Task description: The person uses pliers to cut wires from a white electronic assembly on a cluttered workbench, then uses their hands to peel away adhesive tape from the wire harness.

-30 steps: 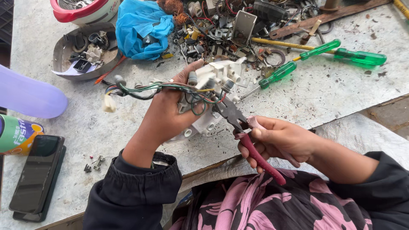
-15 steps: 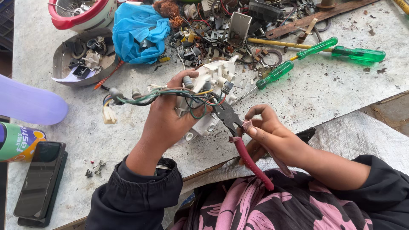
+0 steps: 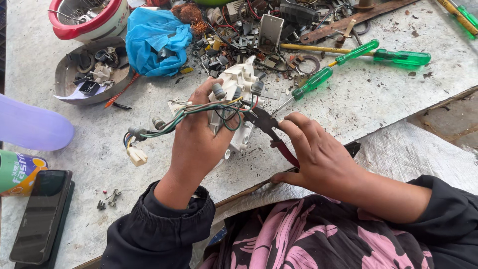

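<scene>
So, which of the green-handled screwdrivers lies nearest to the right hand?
The lower left one: its metal tip points toward the right hand holding the pliers. The other two lie farther up the table.

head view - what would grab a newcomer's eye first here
At the centre, the left hand grips a white plastic part trailing a wire bundle, while the right hand works red-handled pliers at the wires. Behind them, green-handled screwdrivers lie beside a heap of metal scrap with a crumpled blue bag at the table's far edge. A dark phone lies at the near left.
</scene>
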